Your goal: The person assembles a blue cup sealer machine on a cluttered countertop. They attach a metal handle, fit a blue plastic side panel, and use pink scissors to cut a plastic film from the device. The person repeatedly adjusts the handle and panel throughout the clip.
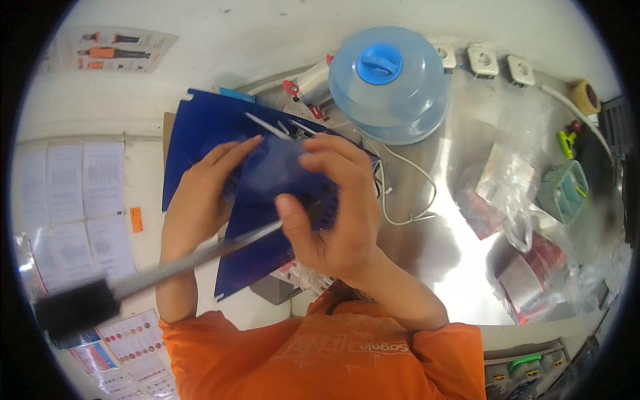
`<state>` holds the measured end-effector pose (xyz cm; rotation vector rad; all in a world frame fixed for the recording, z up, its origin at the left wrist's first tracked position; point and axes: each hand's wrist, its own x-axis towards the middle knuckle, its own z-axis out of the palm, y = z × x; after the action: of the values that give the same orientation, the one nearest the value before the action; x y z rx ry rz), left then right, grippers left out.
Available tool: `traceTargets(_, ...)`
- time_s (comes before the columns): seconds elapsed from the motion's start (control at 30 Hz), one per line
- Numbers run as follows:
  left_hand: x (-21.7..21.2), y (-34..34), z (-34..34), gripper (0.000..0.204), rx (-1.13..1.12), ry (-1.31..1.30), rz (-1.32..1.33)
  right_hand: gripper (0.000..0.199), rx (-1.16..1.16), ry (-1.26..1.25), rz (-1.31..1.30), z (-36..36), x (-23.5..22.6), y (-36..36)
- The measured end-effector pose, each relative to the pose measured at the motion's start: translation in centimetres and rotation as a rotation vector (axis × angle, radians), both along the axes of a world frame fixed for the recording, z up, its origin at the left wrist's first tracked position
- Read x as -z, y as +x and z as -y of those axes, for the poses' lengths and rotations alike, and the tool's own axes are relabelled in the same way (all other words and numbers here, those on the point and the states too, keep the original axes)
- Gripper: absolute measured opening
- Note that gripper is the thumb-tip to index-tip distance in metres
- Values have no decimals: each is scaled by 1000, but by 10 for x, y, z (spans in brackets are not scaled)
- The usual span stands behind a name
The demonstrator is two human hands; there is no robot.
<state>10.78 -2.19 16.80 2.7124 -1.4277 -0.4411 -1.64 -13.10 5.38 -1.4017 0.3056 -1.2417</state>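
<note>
A dark blue plastic file holder (267, 180) with tall slanted panels stands tilted before me. White and metal slim pieces (269, 126) show in its top opening. My left hand (212, 173) reaches in beside the front panel, fingers stretched out; its thumb is hidden. My right hand (340, 207) is over the panel's right side, fingers curved and thumb apart, with nothing visible between them. A metal rod (200, 257) with a black end (77, 309) crosses from the lower left toward my right thumb; I cannot tell whether I touch it.
A large blue water bottle (390, 93) stands behind, on a steel counter (413, 267). A white cable (430, 193) curls beside it. Sockets (483, 61) line the wall. To the right are plastic-wrapped packages (533, 273), a green basket (563, 192) and a tape roll (587, 98).
</note>
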Motion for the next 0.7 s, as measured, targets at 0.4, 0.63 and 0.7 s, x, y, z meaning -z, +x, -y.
traceTargets(0.4,27,66,-65,35,274,-447,-207,35,-258,-1139,-562,-145,-63,-18)
traceTargets(0.63,84,56,-108,26,19,-1443,-152,46,-522,-1221,-1242,-143,-118,20)
traceTargets(0.7,107,19,-134,19,-401,-1778,-302,52,-614,-1285,-1324,-135,-121,23)
